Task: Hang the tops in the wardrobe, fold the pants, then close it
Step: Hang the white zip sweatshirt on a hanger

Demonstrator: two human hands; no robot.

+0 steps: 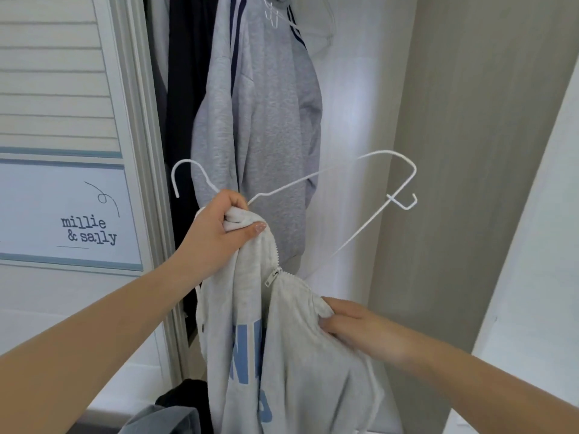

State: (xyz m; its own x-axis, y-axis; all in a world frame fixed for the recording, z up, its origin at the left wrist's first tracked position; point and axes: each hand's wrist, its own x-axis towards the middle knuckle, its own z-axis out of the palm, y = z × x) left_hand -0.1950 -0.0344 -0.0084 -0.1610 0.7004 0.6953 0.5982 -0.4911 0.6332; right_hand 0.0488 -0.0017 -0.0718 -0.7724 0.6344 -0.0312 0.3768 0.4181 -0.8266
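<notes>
A light grey zip hoodie (291,371) with blue letters hangs in front of me, its zipper partly open. My left hand (219,230) grips its collar together with the neck of a white wire hanger (344,245), whose hook points left and whose right arm sticks out bare. My right hand (354,321) pinches the hoodie's right shoulder fabric below the hanger. Inside the open wardrobe a grey hooded top (260,120) with navy stripes hangs on a hanger, beside a dark garment (185,89).
The wardrobe's louvred sliding door (62,89) with a "millie & sally" panel stands at the left. A beige wardrobe side wall (470,151) is on the right. Dark and grey clothes (175,411) lie at the bottom edge.
</notes>
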